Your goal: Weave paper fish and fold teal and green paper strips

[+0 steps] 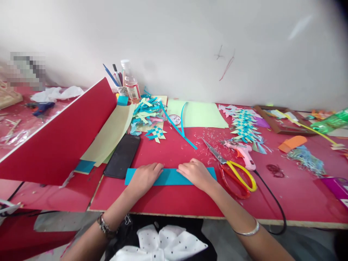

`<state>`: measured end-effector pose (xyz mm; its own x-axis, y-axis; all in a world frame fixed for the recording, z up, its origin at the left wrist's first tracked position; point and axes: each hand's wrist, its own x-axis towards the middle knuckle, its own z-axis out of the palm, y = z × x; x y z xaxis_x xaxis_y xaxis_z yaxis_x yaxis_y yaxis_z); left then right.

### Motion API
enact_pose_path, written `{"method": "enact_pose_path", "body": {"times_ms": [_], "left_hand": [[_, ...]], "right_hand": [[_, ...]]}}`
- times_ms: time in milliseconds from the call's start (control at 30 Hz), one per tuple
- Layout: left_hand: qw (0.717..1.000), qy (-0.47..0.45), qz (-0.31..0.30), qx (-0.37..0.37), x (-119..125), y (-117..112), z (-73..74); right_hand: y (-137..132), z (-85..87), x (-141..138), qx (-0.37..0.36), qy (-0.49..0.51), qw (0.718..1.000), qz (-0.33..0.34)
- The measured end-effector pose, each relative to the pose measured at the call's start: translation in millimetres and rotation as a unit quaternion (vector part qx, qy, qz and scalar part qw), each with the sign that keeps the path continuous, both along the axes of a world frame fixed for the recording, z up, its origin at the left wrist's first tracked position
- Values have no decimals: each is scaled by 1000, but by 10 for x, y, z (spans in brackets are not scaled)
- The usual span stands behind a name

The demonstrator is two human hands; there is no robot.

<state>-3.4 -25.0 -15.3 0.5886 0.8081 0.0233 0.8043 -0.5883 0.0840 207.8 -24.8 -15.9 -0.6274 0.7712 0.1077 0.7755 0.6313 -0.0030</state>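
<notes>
A folded strip of blue paper (172,177) lies flat on the red tabletop, its long side parallel to the table's front edge. Both of my hands rest on it. My left hand (146,175) presses on its left half, fingers together and curled over the far edge. On the right half, my right hand (195,173) does the same with bent fingers. Large scissors (231,167) with one yellow and one red handle lie partly open beside my right hand. A black phone (123,156) is left of the strip.
Behind the hands are a pile of woven paper pieces (148,112), narrow blue strips (179,132) and pale green sheets (202,114). A pink glue gun (243,150) with a black cord lies at the right. A red board (67,134) stands slanted at the left.
</notes>
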Motion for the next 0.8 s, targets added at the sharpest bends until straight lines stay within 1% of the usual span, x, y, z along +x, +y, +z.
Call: {"method": "enact_pose_path", "body": {"times_ms": [100, 200, 500, 567, 633, 733, 800], "left_hand": [[1000, -18, 7, -4, 8, 3, -17], [999, -45, 12, -11, 13, 4, -26], [993, -117, 20, -18, 7, 11, -8], [991, -136, 9, -11, -3, 7, -15], [989, -144, -38, -15, -14, -3, -19], [979, -119, -157, -51, -23, -17, 3], [967, -95, -219, -86, -29, -17, 38]], "right_hand": [[-10, -19, -6, 8, -2, 1000, -8], [-8, -39, -8, 12, -1, 999, -32], [-15, -15, -27, -10, 15, 999, -47], [-20, -17, -31, -13, 17, 998, -55], [-23, -23, -32, -15, 22, 998, -57], [-22, -30, -27, -15, 29, 998, -57], [-19, -33, -23, -15, 31, 998, -54]]}}
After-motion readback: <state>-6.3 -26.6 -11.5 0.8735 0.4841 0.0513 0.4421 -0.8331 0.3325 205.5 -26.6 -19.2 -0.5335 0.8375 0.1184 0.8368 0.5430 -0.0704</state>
